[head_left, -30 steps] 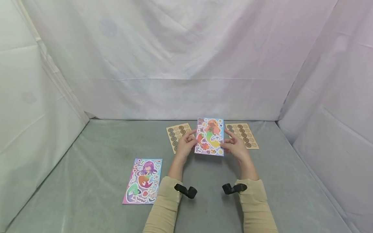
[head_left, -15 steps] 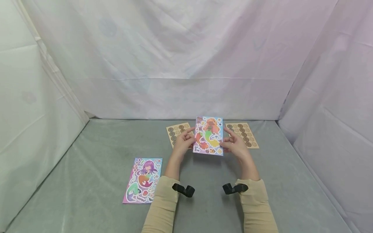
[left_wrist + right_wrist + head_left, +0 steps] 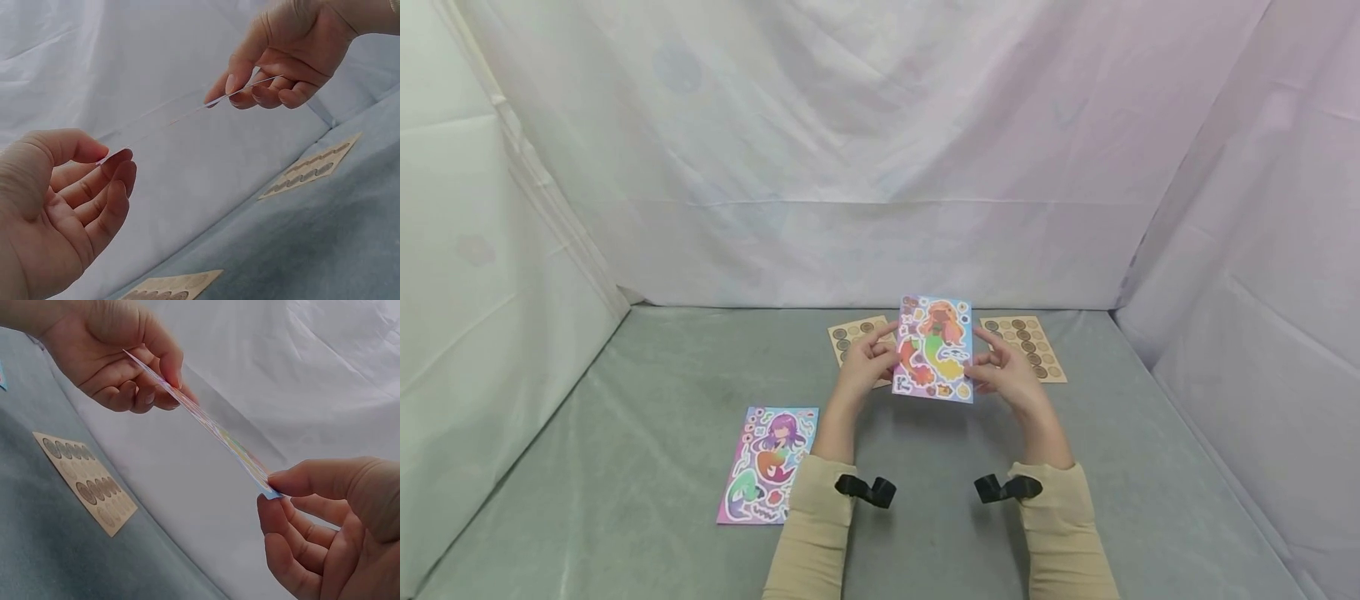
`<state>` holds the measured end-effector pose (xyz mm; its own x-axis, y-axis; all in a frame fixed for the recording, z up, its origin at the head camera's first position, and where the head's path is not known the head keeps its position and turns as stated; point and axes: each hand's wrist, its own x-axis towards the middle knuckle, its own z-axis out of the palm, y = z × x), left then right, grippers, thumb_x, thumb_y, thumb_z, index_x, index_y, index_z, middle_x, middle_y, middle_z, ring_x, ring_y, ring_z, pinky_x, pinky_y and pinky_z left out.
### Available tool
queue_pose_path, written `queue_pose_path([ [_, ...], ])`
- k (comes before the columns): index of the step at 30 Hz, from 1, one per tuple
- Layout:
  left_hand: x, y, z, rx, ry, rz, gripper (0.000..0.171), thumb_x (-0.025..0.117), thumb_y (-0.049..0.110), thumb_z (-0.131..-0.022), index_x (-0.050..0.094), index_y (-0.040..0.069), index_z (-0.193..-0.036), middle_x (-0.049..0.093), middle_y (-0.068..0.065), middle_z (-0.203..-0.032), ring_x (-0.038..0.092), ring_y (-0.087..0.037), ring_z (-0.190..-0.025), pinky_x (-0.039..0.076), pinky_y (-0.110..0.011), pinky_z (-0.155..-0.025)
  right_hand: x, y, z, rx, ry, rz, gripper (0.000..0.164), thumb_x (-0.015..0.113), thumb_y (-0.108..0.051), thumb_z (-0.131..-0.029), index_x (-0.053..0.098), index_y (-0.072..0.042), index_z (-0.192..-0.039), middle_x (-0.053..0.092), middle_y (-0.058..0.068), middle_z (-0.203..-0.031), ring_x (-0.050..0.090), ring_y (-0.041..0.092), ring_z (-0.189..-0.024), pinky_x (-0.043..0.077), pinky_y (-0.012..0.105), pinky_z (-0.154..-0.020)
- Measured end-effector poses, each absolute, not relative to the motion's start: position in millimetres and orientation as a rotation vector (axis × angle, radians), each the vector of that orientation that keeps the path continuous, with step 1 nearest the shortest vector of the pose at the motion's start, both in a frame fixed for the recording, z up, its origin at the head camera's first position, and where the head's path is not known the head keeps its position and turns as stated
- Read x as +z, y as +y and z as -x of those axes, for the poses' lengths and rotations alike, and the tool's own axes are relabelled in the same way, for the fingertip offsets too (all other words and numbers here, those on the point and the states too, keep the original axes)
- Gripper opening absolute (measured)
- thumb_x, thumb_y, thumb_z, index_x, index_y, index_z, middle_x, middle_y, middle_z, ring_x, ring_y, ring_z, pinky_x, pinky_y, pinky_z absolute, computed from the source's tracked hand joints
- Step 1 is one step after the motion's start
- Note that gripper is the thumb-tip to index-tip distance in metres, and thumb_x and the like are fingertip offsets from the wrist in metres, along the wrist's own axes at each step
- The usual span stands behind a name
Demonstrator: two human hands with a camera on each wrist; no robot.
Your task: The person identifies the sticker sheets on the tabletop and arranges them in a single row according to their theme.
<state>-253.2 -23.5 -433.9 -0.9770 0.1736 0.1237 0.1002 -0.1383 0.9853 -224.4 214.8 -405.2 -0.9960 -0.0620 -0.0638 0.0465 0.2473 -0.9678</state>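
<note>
A mermaid sticker sheet (image 3: 934, 350), with a pink-haired figure on a purple-to-blue ground, is held up off the table between both hands. My left hand (image 3: 867, 367) pinches its left edge between thumb and fingers. At the opposite edge my right hand (image 3: 1003, 372) pinches it the same way. In both wrist views the sheet (image 3: 215, 434) appears almost edge-on, thin and nearly flat. Another mermaid sticker sheet (image 3: 767, 467), with a purple-haired figure, lies on the table left of the left forearm, which covers part of its right side.
Two tan sheets of round stickers lie at the back of the grey table (image 3: 662, 400). The left tan sheet (image 3: 842, 333) is partly hidden by the left hand; the right tan sheet (image 3: 1037, 354) lies beyond the right hand. White curtains (image 3: 880, 167) enclose the back and sides.
The held sticker sheet has shifted slightly left and up, tilting a little more. My left hand has moved left with it; the right hand has barely moved. The sheets on the table stay put.
</note>
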Motion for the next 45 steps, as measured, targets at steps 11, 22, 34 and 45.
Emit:
queue_pose_path([
  [11, -421.9, -31.6, 247.4, 2.288, 2.0, -0.362, 0.051, 0.06, -0.006, -0.086, 0.052, 0.004, -0.136, 0.067, -0.006, -0.08, 0.061, -0.015, -0.057, 0.052, -0.027, -0.057, -395.8, 211.9, 219.8, -1.84, 2.443, 0.019, 0.073, 0.07, -0.005, -0.085, 0.036, -0.017, -0.149, 0.064, 0.011, -0.09, 0.064, 0.022, -0.074, 0.056, 0.04, -0.066],
  [22, -391.0, -42.7, 227.1, 2.203, 2.051, -0.431, 0.055, 0.058, -0.01, -0.085, 0.045, -0.007, -0.137, 0.062, -0.01, -0.072, 0.054, -0.021, -0.058, 0.048, -0.027, -0.052, -390.7, 209.8, 214.7, -1.859, 2.406, 0.093, 0.074, 0.07, -0.001, -0.083, 0.036, -0.011, -0.148, 0.064, 0.01, -0.086, 0.065, 0.021, -0.068, 0.055, 0.034, -0.06],
  [34, -390.9, -60.9, 211.9, 2.069, 2.106, -0.445, 0.055, 0.058, -0.008, -0.086, 0.045, -0.001, -0.139, 0.061, -0.012, -0.072, 0.052, -0.022, -0.057, 0.048, -0.03, -0.052, -401.6, 196.9, 198.6, -1.856, 2.373, 0.068, 0.074, 0.071, -0.002, -0.083, 0.036, -0.012, -0.148, 0.064, 0.011, -0.088, 0.064, 0.022, -0.07, 0.055, 0.036, -0.064],
  [45, -421.2, -77.9, 216.6, 2.057, 2.118, -0.48, 0.055, 0.059, -0.006, -0.087, 0.046, 0.003, -0.14, 0.062, -0.01, -0.07, 0.053, -0.026, -0.055, 0.049, -0.032, -0.051, -408.1, 184.7, 189.9, -1.898, 2.339, 0.152, 0.075, 0.07, 0.003, -0.081, 0.036, -0.007, -0.147, 0.063, 0.013, -0.085, 0.063, 0.024, -0.066, 0.055, 0.034, -0.059],
])
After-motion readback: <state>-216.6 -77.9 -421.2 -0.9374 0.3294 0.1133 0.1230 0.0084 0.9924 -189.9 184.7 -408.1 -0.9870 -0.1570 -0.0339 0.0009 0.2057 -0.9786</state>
